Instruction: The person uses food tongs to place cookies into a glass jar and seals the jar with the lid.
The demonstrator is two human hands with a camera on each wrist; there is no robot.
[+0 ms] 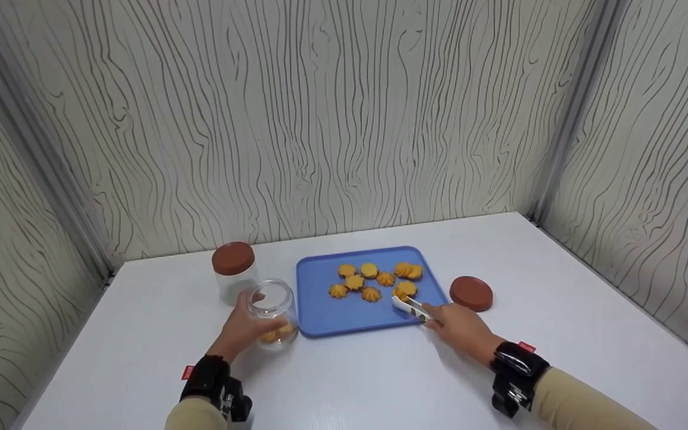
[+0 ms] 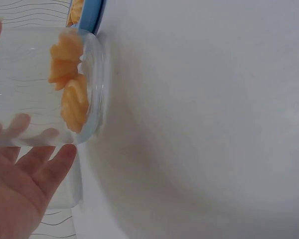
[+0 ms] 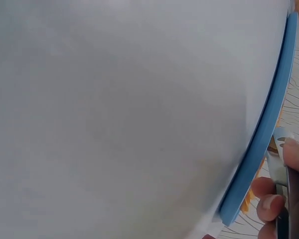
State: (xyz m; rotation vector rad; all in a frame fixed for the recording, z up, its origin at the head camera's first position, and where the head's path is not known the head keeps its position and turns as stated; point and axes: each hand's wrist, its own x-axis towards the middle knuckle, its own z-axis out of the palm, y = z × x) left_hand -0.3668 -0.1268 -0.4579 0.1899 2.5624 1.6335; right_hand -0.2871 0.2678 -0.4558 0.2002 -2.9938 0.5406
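Note:
My left hand [image 1: 243, 325] grips an open clear jar [image 1: 273, 304] around its side. Inside, near the jar's bottom, lie a few orange flower-shaped cookies [image 2: 74, 102]. With my right hand [image 1: 460, 328] I hold a pair of patterned white tongs [image 1: 411, 309], pinched between thumb and fingers. The tips of the tongs are at a cookie [image 1: 401, 294] near the front right of the blue tray [image 1: 332, 316]. Several more cookies [image 1: 354, 282] lie spread over the tray's middle and right. In the right wrist view the tray's rim [image 3: 261, 139] hides most of the cookies.
A second clear jar [image 1: 233, 286] with a brown lid [image 1: 233, 258] on it stands behind my left hand. Right of the tray, a loose brown lid [image 1: 471, 293] lies on the white table [image 1: 356, 382]. Patterned walls [image 1: 320, 119] rise behind and at both sides.

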